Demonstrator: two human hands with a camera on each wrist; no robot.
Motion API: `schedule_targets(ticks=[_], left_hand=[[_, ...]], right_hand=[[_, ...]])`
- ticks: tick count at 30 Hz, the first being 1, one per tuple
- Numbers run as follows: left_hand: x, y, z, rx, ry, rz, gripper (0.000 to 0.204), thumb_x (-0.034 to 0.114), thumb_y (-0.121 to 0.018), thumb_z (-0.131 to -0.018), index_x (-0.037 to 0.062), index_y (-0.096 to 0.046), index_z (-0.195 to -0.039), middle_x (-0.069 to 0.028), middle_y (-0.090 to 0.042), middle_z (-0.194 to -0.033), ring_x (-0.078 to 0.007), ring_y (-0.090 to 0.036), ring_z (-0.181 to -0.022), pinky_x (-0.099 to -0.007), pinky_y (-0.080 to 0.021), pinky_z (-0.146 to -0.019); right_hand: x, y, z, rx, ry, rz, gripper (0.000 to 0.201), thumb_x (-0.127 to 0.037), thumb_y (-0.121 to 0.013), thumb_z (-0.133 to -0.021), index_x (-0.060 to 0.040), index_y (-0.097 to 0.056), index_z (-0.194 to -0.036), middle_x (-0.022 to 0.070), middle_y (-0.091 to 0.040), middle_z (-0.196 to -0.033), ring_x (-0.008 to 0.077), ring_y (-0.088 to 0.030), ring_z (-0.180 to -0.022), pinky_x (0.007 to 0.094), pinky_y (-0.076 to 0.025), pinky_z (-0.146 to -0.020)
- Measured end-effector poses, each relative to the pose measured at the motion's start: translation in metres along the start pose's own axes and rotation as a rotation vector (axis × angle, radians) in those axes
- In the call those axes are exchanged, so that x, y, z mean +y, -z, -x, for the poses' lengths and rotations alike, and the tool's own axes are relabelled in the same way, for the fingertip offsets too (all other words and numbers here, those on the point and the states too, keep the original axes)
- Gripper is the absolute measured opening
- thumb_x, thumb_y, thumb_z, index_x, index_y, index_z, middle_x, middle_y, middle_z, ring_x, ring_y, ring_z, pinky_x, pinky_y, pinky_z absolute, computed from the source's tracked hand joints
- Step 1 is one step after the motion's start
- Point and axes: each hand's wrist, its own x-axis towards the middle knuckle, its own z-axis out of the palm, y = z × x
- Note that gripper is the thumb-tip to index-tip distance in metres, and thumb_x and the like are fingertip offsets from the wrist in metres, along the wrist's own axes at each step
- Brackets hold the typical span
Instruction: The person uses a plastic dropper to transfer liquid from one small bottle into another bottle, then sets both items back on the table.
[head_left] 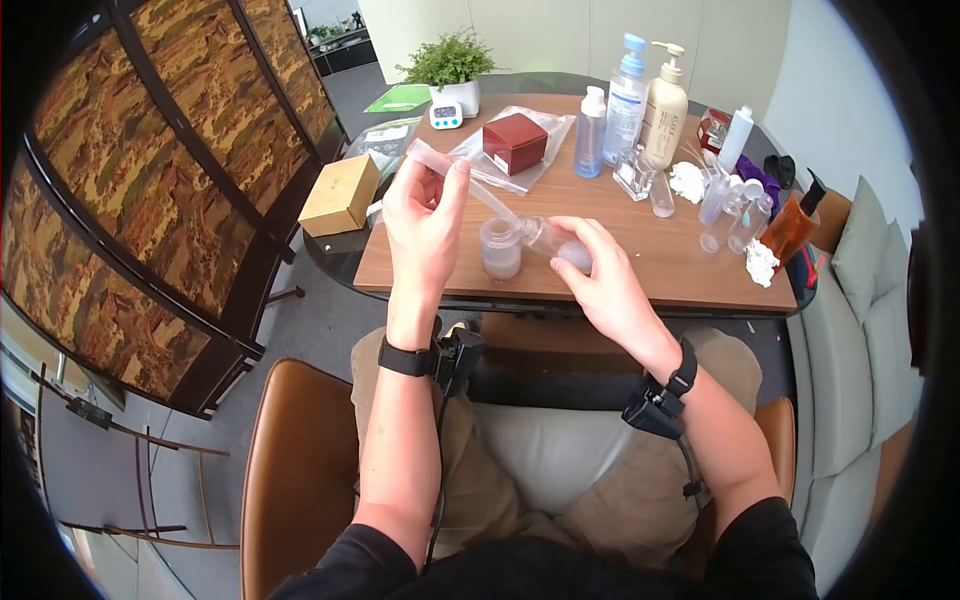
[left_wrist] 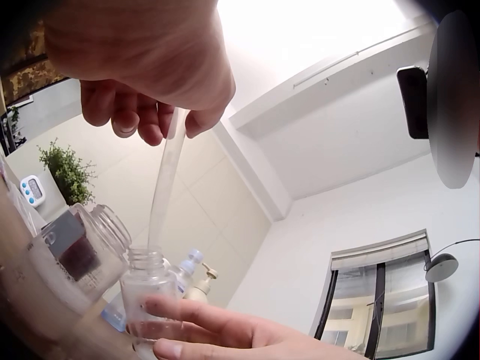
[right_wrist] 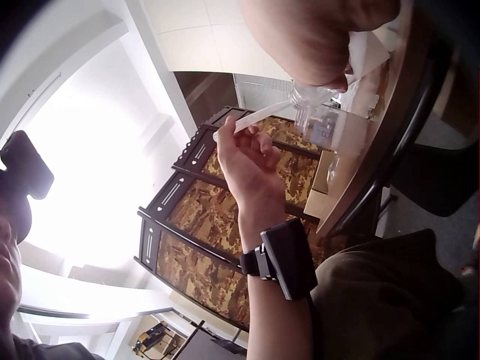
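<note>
My left hand [head_left: 425, 220] pinches a translucent plastic dropper [head_left: 485, 197] near its upper, wider end. The dropper slants down to the right, its lower end at the open mouth of a small clear bottle [left_wrist: 146, 289]. My right hand [head_left: 605, 275] grips that bottle, thumb on the near side and fingers on the far side, and in the head view the bottle leans with its neck to the left. Just left of it a wide-mouthed clear jar [head_left: 501, 262] stands uncapped on the wooden table [head_left: 400, 275], with cloudy contents low inside. In the left wrist view the jar [left_wrist: 75, 262] overlaps the bottle.
Behind the hands lies a dark red box [head_left: 514, 142] on a plastic bag. A cardboard box [head_left: 340, 196] sits at the left edge. Pump bottles [head_left: 665, 110], several small clear bottles [head_left: 740, 215], crumpled tissue [head_left: 688, 182] and an amber bottle [head_left: 790, 228] crowd the right side.
</note>
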Motion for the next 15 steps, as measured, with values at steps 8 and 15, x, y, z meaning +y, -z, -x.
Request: schedule_targets(ticks=[8, 15], left_hand=[[-0.013, 0.006, -0.005, 0.032, -0.09, 0.019, 0.014, 0.017, -0.071, -0.111, 0.0037, -0.071, -0.109, 0.0023, -0.065, -0.082, -0.0009, -0.042, -0.06, -0.022, -0.031, -0.053], [-0.01, 0.008, -0.004, 0.048, -0.05, 0.117, 0.012, 0.016, -0.069, -0.112, 0.0053, -0.067, -0.108, 0.0028, -0.061, -0.081, -0.0019, -0.043, -0.06, -0.0208, -0.03, -0.052]], right_hand=[[0.008, -0.005, 0.002, 0.049, 0.052, 0.019, 0.041, -0.006, -0.071, -0.099, -0.0034, -0.063, -0.139, 0.0164, -0.068, -0.133, 0.0367, -0.061, -0.133, 0.0502, -0.044, -0.115], [0.004, -0.004, 0.004, 0.042, 0.018, 0.026, 0.041, -0.007, -0.069, -0.1, -0.0043, -0.061, -0.14, 0.0173, -0.067, -0.135, 0.0381, -0.061, -0.132, 0.0527, -0.042, -0.114]])
